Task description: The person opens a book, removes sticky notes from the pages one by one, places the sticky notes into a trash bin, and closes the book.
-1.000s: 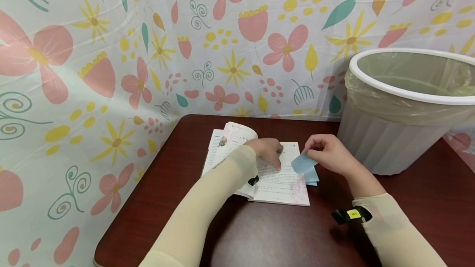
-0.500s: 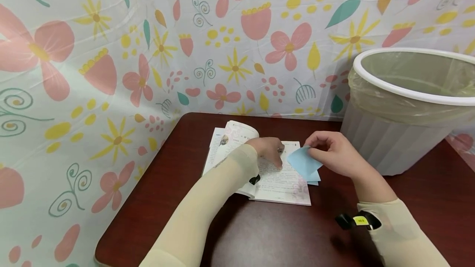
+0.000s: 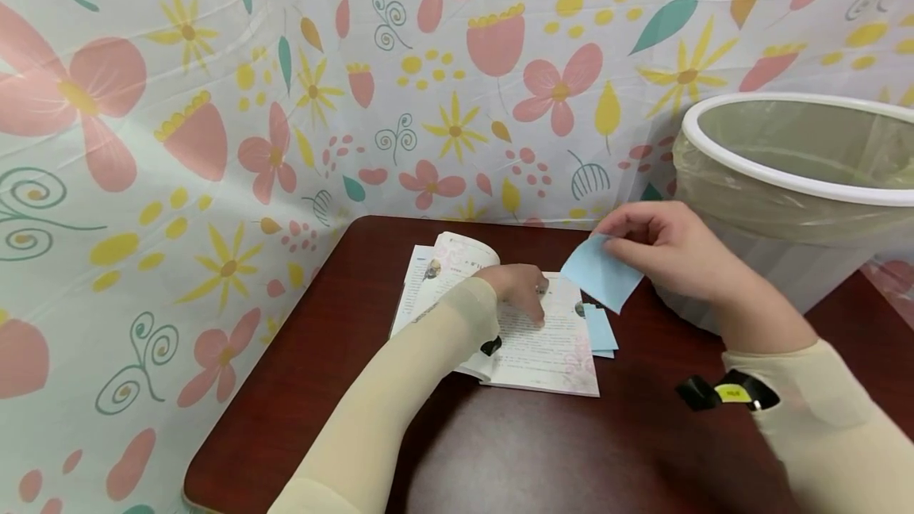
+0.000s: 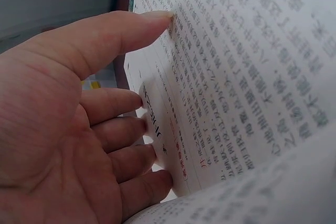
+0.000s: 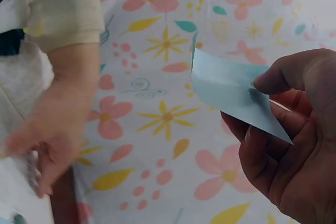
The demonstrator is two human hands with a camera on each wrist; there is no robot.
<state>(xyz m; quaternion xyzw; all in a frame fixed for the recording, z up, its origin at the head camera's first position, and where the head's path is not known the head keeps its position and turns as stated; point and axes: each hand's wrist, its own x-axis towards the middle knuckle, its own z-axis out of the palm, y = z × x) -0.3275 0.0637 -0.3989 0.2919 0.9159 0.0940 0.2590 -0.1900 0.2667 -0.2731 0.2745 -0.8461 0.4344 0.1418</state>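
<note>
An open book (image 3: 543, 359) lies on the dark red-brown table, printed pages facing up. My left hand (image 3: 520, 289) rests on its right page. In the left wrist view the left thumb and fingertips touch the paper (image 4: 226, 77), fingers relaxed and spread. To the right, my right hand (image 3: 674, 248) holds a light blue sticky note (image 3: 603, 274) up in the air. The right wrist view has the thumb and fingers pinching this slightly curved note (image 5: 231, 85) by one side. Further blue sticky notes (image 3: 601, 331) stick out past the book's right edge.
A grey waste bin (image 3: 757, 260) with a white rim and a clear liner stands on the table at the right. A flower-printed curtain (image 3: 457, 70) hangs behind and to the left. The table's rounded edge (image 3: 207, 458) runs along the left.
My right hand has lifted the blue sticky note up from the book's right edge and moved a little right. The notes beneath now show more fully. The left hand has stayed on the page.
</note>
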